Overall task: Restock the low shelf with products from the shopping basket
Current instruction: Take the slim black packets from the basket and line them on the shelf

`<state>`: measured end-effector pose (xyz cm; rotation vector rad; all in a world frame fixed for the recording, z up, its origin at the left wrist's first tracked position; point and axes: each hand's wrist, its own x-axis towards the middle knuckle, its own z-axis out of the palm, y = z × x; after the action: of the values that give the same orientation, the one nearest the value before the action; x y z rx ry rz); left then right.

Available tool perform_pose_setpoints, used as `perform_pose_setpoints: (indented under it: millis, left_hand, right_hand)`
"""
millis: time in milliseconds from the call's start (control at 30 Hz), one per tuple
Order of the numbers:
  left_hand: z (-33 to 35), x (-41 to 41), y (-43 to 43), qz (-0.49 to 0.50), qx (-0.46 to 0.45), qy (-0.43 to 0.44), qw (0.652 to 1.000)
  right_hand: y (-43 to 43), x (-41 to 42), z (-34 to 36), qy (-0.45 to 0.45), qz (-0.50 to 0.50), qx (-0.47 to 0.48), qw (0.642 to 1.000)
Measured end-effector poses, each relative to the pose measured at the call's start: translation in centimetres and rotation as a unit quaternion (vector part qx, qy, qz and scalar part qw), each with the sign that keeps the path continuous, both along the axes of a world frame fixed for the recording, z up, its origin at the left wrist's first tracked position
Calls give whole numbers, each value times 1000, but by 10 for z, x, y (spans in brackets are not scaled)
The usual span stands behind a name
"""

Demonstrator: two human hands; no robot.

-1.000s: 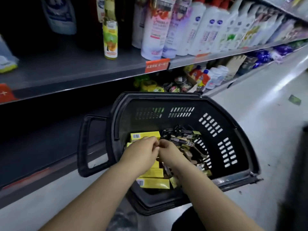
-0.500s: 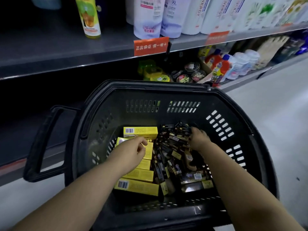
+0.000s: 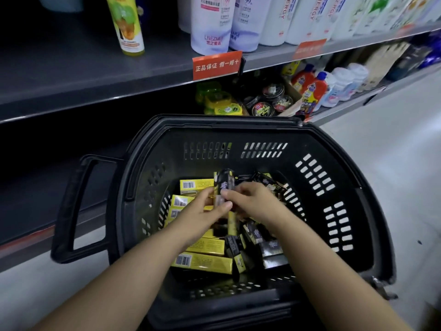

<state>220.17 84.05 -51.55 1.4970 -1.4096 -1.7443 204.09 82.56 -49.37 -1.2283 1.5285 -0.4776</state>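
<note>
Box (image 3: pixel 224 181) black, long axis upright over basket (image 3: pixel 334 163); left hand (image 3: pixel 200 212), right hand (image 3: pixel 250 201) both pinching it.

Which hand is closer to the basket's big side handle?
Left. The left hand, holding a dark packet, is right of the handle, over the yellow boxes; the right hand, also on it, lies farther across.

Basket (image 3: pixel 341 163): black matt plastic, slotted walls; yellow boxes (image 3: pixel 205 262): smooth printed card; dark boxes (image 3: pixel 273 247): glossy card; shelf (image 3: pixel 83 75): grey painted metal, smooth; far bottles (image 3: pixel 269 20): glossy plastic.
</note>
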Motion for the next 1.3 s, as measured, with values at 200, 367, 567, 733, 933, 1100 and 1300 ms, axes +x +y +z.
perform_pose_setpoints:
  millis: [200, 367, 567, 733, 933, 1100, 1300]
  left_hand:
    - [6, 10, 0, 107, 83, 69, 988]
    - [3, 5, -4, 145, 106, 117, 977]
    - [0, 1, -14, 166, 102, 107, 975]
    - [-7, 1, -22, 154, 78, 69, 983]
    - [-10, 0, -22, 141, 81, 63, 985]
    - [-5, 0, -19, 147, 82, 67, 983]
    - [-1, 3, -17, 160, 84, 57, 982]
  right_hand:
    - [-15, -22, -3, 38, 4, 14, 999]
    - [-40, -87, -54, 342, 43, 61, 937]
    - [-42, -97, -111, 431, 107, 105, 890]
    - [-54, -86, -124, 526, 137, 48, 838]
    - [-64, -92, -124, 522, 132, 36, 842]
    - [-59, -91, -123, 541, 160, 18, 825]
    - [-52, -74, -102, 469, 193, 60, 860]
